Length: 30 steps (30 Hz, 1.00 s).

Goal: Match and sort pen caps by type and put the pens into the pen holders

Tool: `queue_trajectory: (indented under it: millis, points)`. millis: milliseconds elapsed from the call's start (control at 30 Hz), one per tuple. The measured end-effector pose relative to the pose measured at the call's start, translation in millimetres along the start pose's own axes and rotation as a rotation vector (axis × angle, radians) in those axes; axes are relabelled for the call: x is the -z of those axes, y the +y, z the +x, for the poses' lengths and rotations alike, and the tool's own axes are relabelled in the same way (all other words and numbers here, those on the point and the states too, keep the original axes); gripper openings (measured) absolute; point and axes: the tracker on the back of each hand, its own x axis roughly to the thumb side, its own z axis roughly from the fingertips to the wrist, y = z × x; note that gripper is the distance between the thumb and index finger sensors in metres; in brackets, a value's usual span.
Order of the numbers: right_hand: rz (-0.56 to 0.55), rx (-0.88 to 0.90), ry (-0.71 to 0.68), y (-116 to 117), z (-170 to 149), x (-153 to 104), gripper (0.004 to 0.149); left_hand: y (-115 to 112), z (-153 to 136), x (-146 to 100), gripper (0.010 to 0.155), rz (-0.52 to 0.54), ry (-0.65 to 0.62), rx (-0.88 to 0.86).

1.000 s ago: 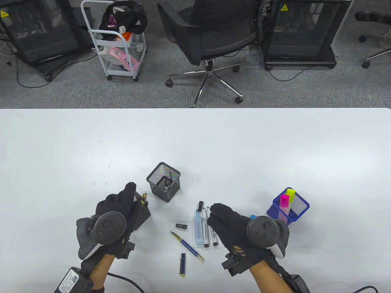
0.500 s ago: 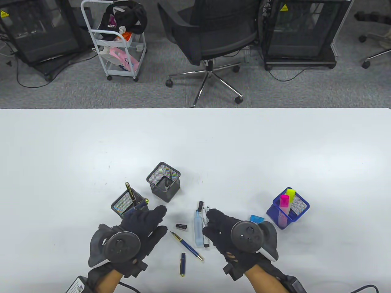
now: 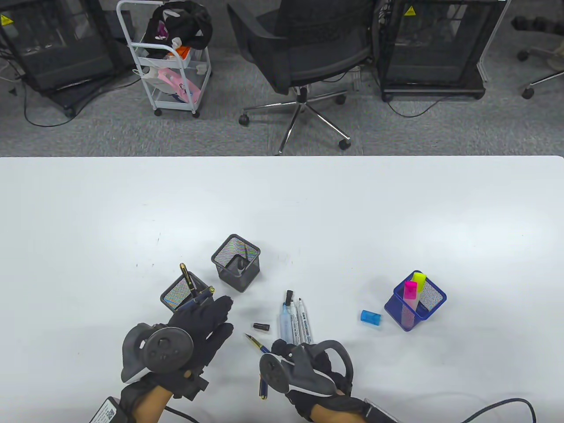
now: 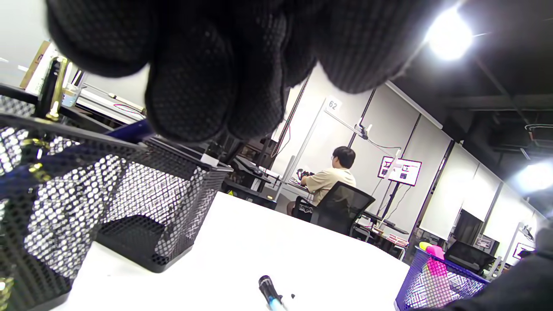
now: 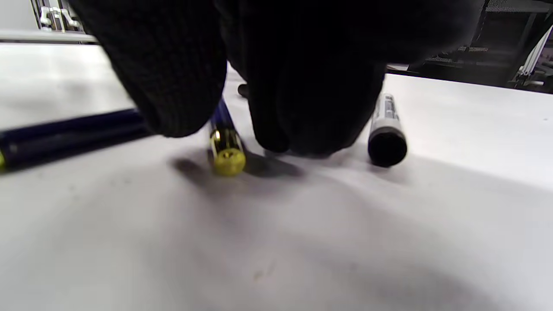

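My right hand (image 3: 282, 350) is low on the table over the rear half of the blue pen (image 3: 254, 342). In the right wrist view thumb and fingers (image 5: 311, 112) straddle and pinch its gold-tipped end (image 5: 227, 155), which lies on the table. The pen's blue cap (image 3: 263, 382) lies just left of the hand. My left hand (image 3: 211, 319) hovers with straight fingers beside the near black mesh holder (image 3: 172, 294), which has two pens in it, and holds nothing. A small black cap (image 3: 261, 326), the markers (image 3: 296, 321) and a blue highlighter cap (image 3: 370, 318) lie loose.
A second black mesh holder (image 3: 235, 262) with one marker stands behind the left hand. A blue mesh holder (image 3: 434, 299) with pink and yellow highlighters stands at the right. The table's near edge is close behind both wrists.
My right hand left the markers and swung down-left onto the blue pen, uncovering the blue highlighter cap. My left hand came off the near black holder and drew back.
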Motion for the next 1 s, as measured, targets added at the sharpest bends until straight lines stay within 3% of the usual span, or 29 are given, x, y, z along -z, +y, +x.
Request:
queue_trajectory:
  millis: [567,667,800,1000]
  points:
    - [-0.039,-0.096,-0.079,3,11,-3,0.060,-3,2,0,0.057,-0.011,0.002,0.012]
    - [-0.062,0.005,-0.049,-13,1,-6,0.059,-1,2,-1,0.057,0.012,0.014,0.010]
    - [-0.175,0.171,0.014,-44,-22,-15,0.059,3,2,-1,0.057,0.054,0.041,-0.043]
    - [-0.347,0.613,-0.023,-70,-59,-27,0.060,1,8,-1,0.049,0.040,0.073,-0.185]
